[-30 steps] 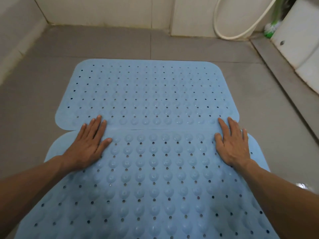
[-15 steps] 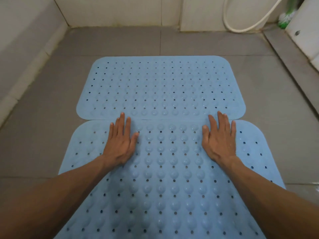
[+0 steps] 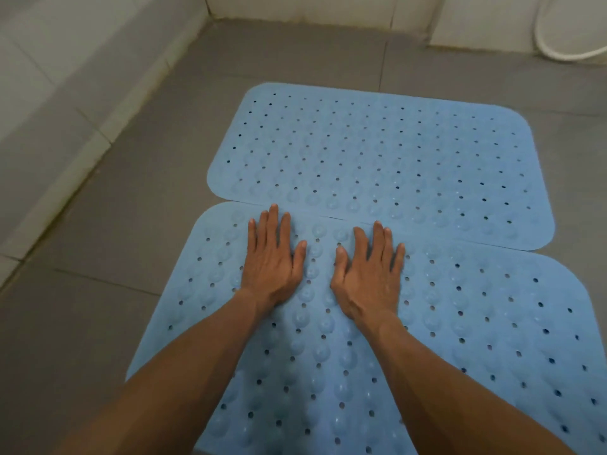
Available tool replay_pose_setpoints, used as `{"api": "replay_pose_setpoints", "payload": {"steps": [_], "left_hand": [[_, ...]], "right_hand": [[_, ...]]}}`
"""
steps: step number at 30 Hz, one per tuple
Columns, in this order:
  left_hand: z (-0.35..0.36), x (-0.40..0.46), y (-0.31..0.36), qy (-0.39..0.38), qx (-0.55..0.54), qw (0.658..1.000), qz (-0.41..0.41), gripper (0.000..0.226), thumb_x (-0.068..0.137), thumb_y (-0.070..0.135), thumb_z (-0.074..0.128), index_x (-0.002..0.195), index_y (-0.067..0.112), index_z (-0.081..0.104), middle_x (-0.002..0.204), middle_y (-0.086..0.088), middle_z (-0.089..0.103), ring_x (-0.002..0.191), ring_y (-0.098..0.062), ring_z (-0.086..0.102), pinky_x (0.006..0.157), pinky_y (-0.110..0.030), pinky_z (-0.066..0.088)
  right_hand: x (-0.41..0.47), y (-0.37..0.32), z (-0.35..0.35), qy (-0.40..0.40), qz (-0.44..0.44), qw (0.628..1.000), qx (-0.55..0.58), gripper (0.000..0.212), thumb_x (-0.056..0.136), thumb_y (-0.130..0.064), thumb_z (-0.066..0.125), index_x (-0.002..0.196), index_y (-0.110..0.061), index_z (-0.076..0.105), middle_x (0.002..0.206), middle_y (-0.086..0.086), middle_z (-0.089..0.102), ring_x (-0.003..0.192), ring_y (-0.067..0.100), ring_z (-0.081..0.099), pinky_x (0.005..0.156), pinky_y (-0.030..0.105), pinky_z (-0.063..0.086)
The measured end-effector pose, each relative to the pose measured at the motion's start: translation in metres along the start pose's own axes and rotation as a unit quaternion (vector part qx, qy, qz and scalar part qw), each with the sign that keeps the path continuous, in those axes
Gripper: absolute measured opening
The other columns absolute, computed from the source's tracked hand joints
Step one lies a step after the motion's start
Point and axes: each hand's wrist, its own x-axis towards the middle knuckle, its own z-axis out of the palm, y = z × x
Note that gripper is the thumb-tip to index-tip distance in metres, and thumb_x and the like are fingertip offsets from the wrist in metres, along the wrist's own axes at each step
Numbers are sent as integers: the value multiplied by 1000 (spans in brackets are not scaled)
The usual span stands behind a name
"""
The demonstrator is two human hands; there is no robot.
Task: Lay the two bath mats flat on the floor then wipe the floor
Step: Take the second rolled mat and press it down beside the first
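Two light blue rubber bath mats with holes and suction bumps lie flat on the grey tiled floor [image 3: 108, 244]. The far mat [image 3: 387, 159] lies beyond the near mat [image 3: 476, 323], and their long edges meet or slightly overlap. My left hand [image 3: 272, 261] and my right hand [image 3: 368, 270] rest palm down on the near mat close to its far edge, side by side, fingers stretched out, holding nothing.
A pale tiled wall and low ledge [image 3: 65, 103] run along the left. Another tiled wall [image 3: 312, 8] closes the back. A white hose [image 3: 565, 50] loops at the top right corner. Bare floor lies left of the mats.
My two hands have slid inward along the near mat's far edge and now lie close together near its middle. The view has swung to the left.
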Motion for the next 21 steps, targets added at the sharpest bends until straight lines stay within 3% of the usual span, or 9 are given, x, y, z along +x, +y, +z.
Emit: {"api": "replay_pose_setpoints", "payload": {"steps": [3,10,15,18,21], "left_hand": [[0,1,-1,-8,3,1000,-2,72,97,54,13,154,11,3,162,-12,-12,148,-24,-15,121,-49,-5],[3,4,-2,-11,22,999,23,74,98,53,16,154,7,-1,161,-15,-12,149,-25,-14,121,-51,2],[-5,3,2,18,31,999,41,75,98,51,26,153,4,5,161,-18,-5,149,-31,-6,120,-54,8],[0,4,-2,10,48,998,41,76,98,53,26,154,6,4,160,-20,-6,149,-34,-8,119,-55,3],[-9,6,3,-3,43,999,33,76,98,53,25,154,6,2,160,-21,-6,148,-36,-8,118,-57,2]], "right_hand": [[4,-5,0,-25,14,999,-19,66,100,-54,16,158,-22,18,167,9,0,154,25,-8,122,54,-4],[3,-11,1,0,25,999,-26,67,100,-55,14,158,-21,17,167,9,-3,154,25,-9,121,58,-4],[0,-13,-3,46,-1,999,-20,62,101,-48,25,152,-12,34,165,12,16,154,25,8,123,54,10],[4,-11,5,59,9,998,-18,58,100,-45,36,147,-12,40,162,15,26,152,29,17,122,54,11],[5,-14,-1,33,20,999,-19,58,99,-45,36,148,-14,38,162,13,25,152,28,16,122,54,9]]}}
